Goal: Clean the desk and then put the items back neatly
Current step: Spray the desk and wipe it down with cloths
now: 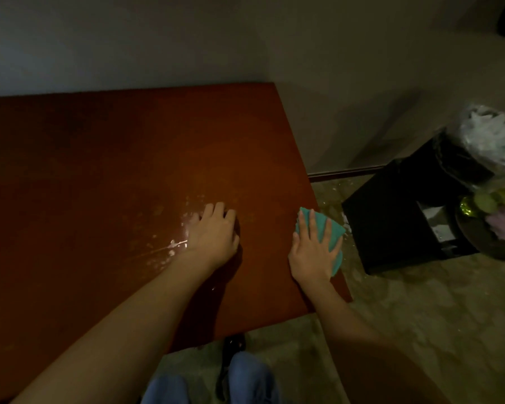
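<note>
Right hand (314, 252) flat, fingers straight, pressing teal cloth (327, 231) at desk (99, 170) edge. Wet streak (172, 244) lies leftward, beyond left hand (213, 234), flat, empty. Cloth's sweep likely heads left.

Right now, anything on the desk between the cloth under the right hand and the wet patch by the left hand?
Only the left hand itself. It rests flat on the desk at the wet patch, on the side facing the teal cloth under the right hand. The desk between them looks bare.
</note>
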Demonstrator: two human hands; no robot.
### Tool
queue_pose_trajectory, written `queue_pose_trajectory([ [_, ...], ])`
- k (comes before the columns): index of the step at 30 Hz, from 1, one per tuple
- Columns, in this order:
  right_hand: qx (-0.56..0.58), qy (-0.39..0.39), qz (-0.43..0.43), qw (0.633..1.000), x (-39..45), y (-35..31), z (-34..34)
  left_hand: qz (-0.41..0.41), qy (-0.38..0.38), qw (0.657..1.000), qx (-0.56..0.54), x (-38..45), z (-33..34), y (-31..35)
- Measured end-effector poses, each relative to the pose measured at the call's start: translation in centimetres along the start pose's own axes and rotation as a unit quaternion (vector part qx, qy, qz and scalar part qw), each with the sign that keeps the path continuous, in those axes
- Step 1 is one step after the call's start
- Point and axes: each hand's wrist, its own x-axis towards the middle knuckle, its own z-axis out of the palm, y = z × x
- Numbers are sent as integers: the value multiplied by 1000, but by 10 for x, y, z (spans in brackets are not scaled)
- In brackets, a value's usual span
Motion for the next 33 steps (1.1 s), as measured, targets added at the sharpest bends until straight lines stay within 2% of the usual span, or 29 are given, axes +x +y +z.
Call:
queue_pose_trajectory([
  [4,0,-9,1,1000,-25,-33,8,-35,12,999,-8,-20,-1,-37],
  [11,5,-23,-94,995,-78,-144,38,-124,21,992,-25,-82,5,-140],
  [17,-28,-53,-206,977,-143,-269,67,-218,39,973,-67,-165,20,-262],
  [25,-72,-66,-323,941,-243,-448,115,-352,9,931,-96,-314,58,-445],
  [33,-127,-66,-465,874,-337,-628,164,-454,34,882,-122,-425,83,-584],
])
